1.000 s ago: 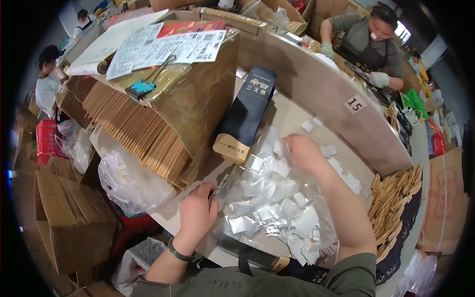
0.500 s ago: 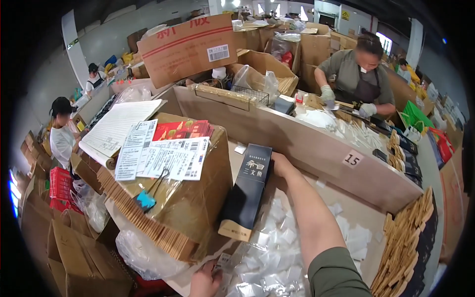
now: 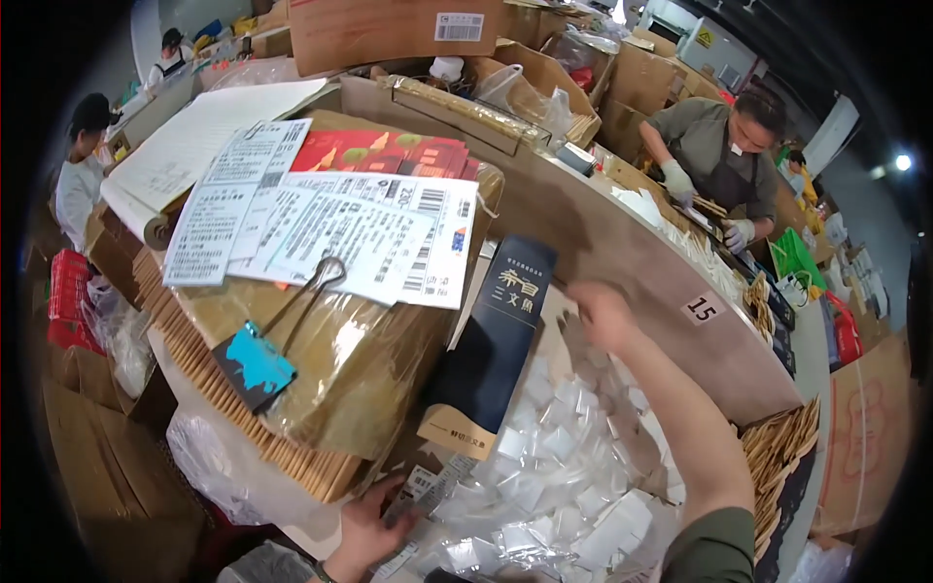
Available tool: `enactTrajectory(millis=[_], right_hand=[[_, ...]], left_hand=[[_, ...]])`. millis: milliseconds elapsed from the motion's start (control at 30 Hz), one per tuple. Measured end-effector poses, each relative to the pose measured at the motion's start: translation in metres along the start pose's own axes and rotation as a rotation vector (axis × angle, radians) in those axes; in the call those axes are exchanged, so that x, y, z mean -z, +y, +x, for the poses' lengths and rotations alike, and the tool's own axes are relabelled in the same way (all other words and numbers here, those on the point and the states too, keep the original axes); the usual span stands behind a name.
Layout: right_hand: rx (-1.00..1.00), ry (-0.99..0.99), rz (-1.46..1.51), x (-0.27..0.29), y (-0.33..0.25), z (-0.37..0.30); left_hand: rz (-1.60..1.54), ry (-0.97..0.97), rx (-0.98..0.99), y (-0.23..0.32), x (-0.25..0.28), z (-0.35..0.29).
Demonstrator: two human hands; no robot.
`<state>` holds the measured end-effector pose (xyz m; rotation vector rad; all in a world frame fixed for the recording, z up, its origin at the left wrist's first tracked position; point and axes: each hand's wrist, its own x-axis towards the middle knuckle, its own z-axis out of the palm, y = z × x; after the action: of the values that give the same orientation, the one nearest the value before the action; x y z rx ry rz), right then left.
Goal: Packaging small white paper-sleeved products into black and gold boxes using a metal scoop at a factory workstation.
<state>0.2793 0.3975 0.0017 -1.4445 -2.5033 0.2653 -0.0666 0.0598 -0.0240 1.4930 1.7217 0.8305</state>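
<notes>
Beyond the beige partition I see a white pillar; up right of that partition, a light glares.

A worker's right hand, over the white packets a second ago and then at the far end of a dark box, has drawn back just right of it, fingers now apart; at the left hand, more of a printed strip shows.

pale table | taped carton left | dark box centre | white packets front | brown-edged stack right
</notes>
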Motion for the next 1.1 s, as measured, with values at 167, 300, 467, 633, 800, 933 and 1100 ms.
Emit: enactTrajectory(millis=[167,300,467,633,800,933,1100], right_hand=[[0.050,0.068,0.513,-0.032,-0.036,0.113],[0.220,-0.274,0.693,-0.069,-0.026,0.192],[0.169,-0.263,0.913,-0.113,-0.041,0.201],[-0.142,-0.421,0.893,-0.052,-0.051,0.150],[-0.265,-0.384,0.843,-0.020,-0.030,0.103],[-0.395,-0.308,1.043,-0.021,0.007,0.048],[-0.257,-0.024,0.651,-0.039,0.021,-0.046]], left_hand=[[0.037,0.122,-0.091,-0.024,-0.014,-0.013],[0.055,0.105,-0.151,-0.018,-0.021,-0.009],[0.113,0.113,-0.137,-0.025,-0.022,-0.016],[0.283,0.148,-0.166,-0.025,-0.016,-0.014],[0.163,0.163,-0.150,-0.022,-0.004,-0.006],[0.272,0.173,-0.564,0.018,-0.004,-0.012],[0.235,0.078,-0.625,0.160,-0.046,0.050]])
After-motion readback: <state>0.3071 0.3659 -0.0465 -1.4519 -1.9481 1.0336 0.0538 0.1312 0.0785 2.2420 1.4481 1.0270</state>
